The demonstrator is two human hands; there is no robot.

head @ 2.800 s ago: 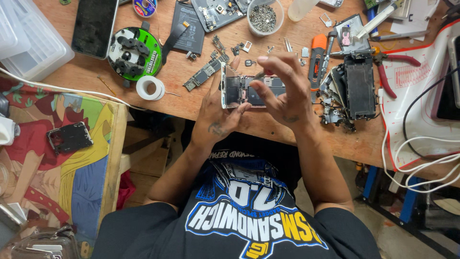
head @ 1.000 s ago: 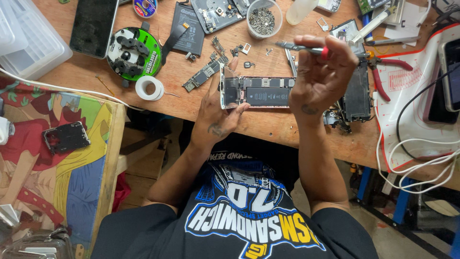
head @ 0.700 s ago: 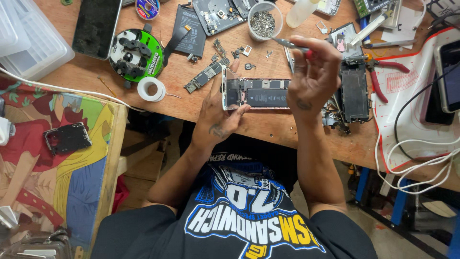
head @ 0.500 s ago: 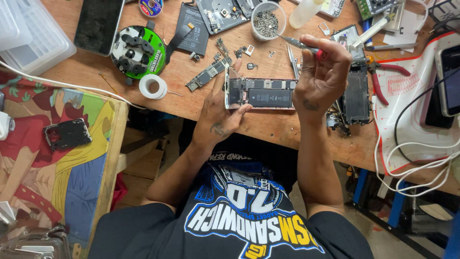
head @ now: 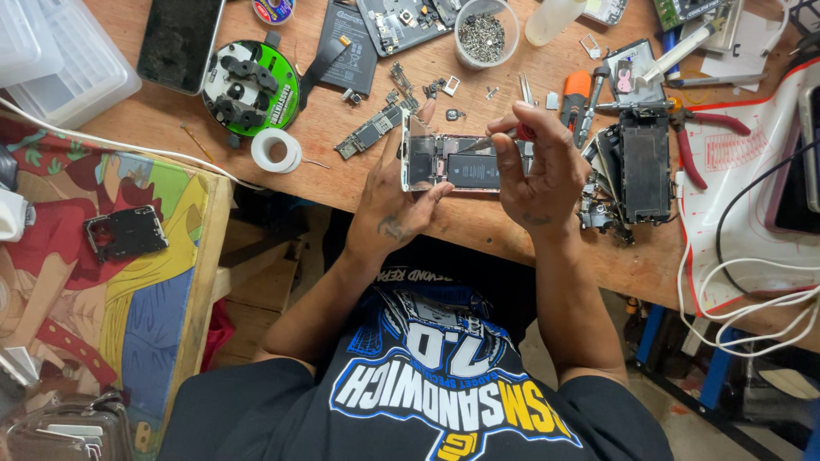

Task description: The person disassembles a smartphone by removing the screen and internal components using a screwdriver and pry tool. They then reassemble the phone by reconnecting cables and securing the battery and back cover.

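Wooden tabletop (head: 478, 226), upper centre of frame, carries an opened smartphone (head: 461, 164). Left hand (head: 395, 198) clamps its left end, steadying it. Right hand (head: 534, 166), fingers pinching a red-handled screwdriver (head: 500, 139), aims the tip into the phone.

Colours on the brown wooden tabletop (head: 478, 226)

Green-and-black round disc (head: 251, 87); white tape roll (head: 276, 150); red-handled pliers (head: 694, 145); white cables (head: 752, 299); red-edged white mat (head: 735, 183).
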